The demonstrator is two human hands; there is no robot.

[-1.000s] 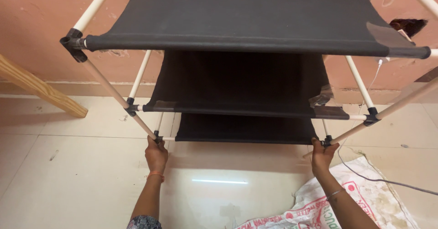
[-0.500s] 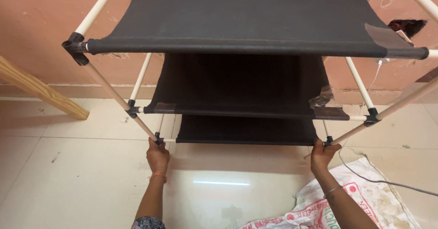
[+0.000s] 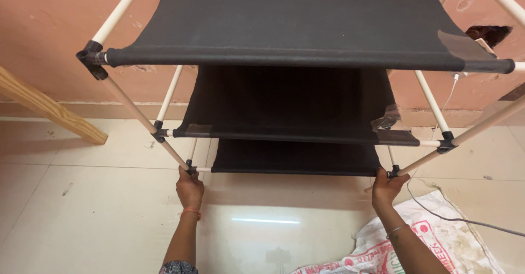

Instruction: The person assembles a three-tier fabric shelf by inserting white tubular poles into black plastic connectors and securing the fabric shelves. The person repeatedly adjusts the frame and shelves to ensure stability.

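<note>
A fabric shelf rack (image 3: pixel 295 88) fills the upper and middle frame, tipped so that its three black cloth tiers stack from top to lower centre, strung between white tubes joined by black corner connectors. The left hand (image 3: pixel 190 189), just left of centre in the lower frame, has its grip closed around the corner connector (image 3: pixel 191 169) of the lowest tier; the right hand (image 3: pixel 387 187), lower right of centre, is closed likewise on the opposite corner joint (image 3: pixel 393 171). Against the pictures from a second and half a second ago, little has shifted: both hands hold the same two corners, and the rack sits in nearly the same place, with only a slight drift of the whole view. That steadiness suggests the frame is being held and balanced at this end rather than carried or turned. A wooden plank (image 3: pixel 52 110) leans at the left edge against the pink wall (image 3: pixel 44 28), a printed white sack (image 3: pixel 432 241) lies on the tiled floor (image 3: pixel 82 208) at lower right, and a thin cable (image 3: pixel 465 219) trails across it.
</note>
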